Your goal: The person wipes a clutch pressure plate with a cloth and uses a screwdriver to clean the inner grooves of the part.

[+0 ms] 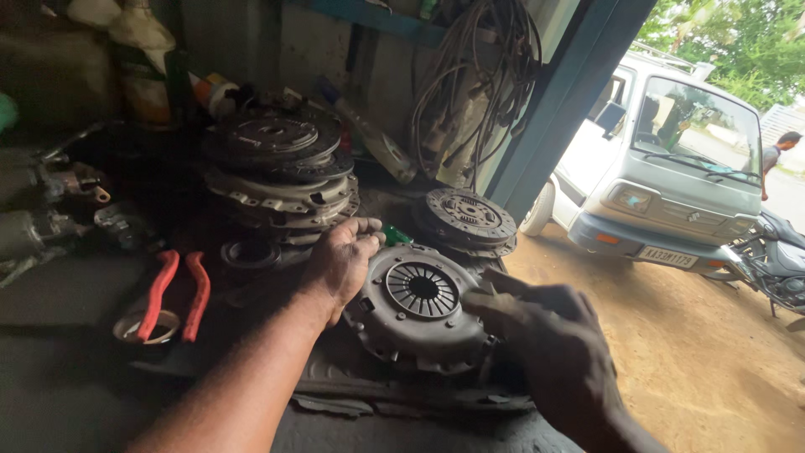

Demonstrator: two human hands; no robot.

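Gripping grey clutch pressure plate (415,306) with left hand (340,262), right hand (545,331).

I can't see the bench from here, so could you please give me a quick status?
Left hand and right hand grip round grey metal clutch cover by its rim. Red-handled pliers lie left, apart.

Two hands work here, the left hand (340,262) and the right hand (549,335), on one round clutch cover (417,306). One tall stack of clutch parts (281,172) and one clutch disc (466,220) stand toward the counter's far edge, the stack's layers too merged to count. One pair of red-handled pliers (178,294) lies nearer the left edge; outside are one white van (662,172), one motorcycle (776,264) and one person (776,155).
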